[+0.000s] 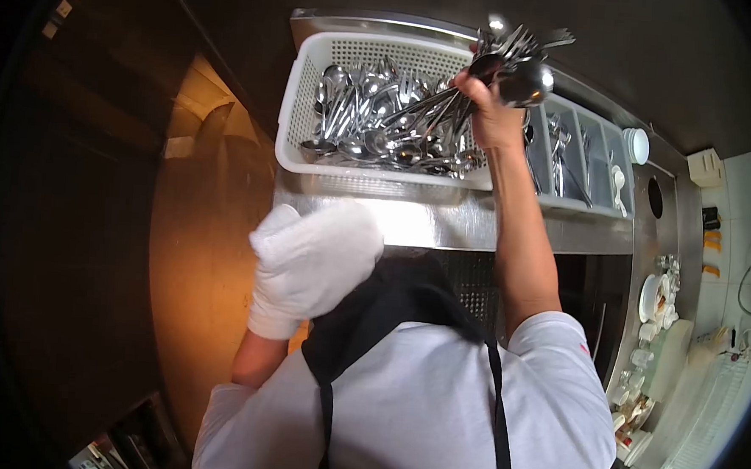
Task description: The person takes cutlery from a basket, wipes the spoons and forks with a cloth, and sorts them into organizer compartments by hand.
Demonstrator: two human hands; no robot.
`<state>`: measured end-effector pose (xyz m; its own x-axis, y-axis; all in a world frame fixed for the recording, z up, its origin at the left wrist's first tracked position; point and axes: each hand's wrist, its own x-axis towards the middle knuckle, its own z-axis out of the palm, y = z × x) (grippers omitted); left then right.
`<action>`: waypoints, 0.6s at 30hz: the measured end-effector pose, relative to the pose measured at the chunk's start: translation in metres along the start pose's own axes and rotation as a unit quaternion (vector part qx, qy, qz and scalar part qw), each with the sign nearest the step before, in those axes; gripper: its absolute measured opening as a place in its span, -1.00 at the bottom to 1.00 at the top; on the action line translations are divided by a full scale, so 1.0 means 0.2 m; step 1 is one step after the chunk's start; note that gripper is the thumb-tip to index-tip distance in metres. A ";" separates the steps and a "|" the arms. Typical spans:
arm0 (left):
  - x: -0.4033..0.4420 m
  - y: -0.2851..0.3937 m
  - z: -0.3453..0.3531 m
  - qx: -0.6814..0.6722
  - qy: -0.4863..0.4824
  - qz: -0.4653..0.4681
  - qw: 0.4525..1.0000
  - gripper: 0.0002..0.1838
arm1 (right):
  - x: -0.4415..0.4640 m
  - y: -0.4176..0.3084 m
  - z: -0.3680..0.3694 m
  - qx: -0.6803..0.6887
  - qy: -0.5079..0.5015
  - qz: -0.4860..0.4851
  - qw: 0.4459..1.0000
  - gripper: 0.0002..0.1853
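My right hand point(487, 113) is closed around a bunch of cutlery point(508, 59), with spoon bowls and fork tines sticking out at the top. It is raised over the right end of a white perforated basket point(379, 173), and long handles slant down from it toward the basket. Loose metal spoons and forks point(374, 107) fill that basket. A white cloth point(315, 253) covers my left hand, which is in front of my apron, below the basket and apart from it. The cloth hides its fingers.
A grey divided cutlery tray point(571, 202) stands right of the basket, with cutlery and white spoons in its compartments. White round dishes point(637, 146) are beside it. Everything rests on a steel counter point(427, 224). Dishes and glasses point(656, 300) line another counter at far right.
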<state>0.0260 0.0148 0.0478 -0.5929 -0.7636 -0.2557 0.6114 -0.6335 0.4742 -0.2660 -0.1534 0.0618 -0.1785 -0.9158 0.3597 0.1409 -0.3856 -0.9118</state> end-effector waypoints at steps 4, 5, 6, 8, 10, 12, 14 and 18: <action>0.20 0.14 0.15 0.432 -0.012 0.160 0.888 -0.77 | -0.24 -0.35 0.04 0.018 -0.041 0.104 0.994 -0.73; 0.25 0.15 0.20 0.621 0.018 0.219 0.753 -0.77 | -0.31 -0.38 0.02 0.014 -0.074 0.112 0.991 -0.66; 0.28 0.16 0.27 0.771 0.035 0.245 0.586 -0.77 | -0.40 -0.42 0.02 0.029 -0.055 0.153 0.986 -0.62; 0.33 0.11 0.40 0.900 0.034 0.265 0.344 -0.77 | -0.58 -0.48 0.07 0.014 -0.013 0.202 0.979 -0.56; 0.37 0.00 0.47 0.904 -0.036 0.268 0.331 -0.77 | -0.70 -0.44 0.09 -0.039 0.040 0.165 0.985 -0.50; 0.42 -0.21 0.47 0.857 -0.126 0.260 0.427 -0.77 | -0.82 -0.46 0.01 -0.066 0.087 0.166 0.980 -0.45; 0.49 -0.49 0.29 0.726 -0.181 0.217 0.627 -0.70 | -0.91 -0.45 -0.05 -0.106 0.107 0.166 0.975 -0.49; 0.47 -0.67 0.25 0.515 -0.228 0.052 0.825 -0.58 | -1.12 -0.38 -0.18 -0.095 0.117 0.184 0.971 -0.31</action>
<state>-0.1375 0.0340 0.0027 -0.8442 -0.5323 0.0630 0.0410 0.0531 0.9978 -0.2717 0.0857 0.0433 -0.3697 -0.9286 -0.0328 0.0584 0.0120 -0.9982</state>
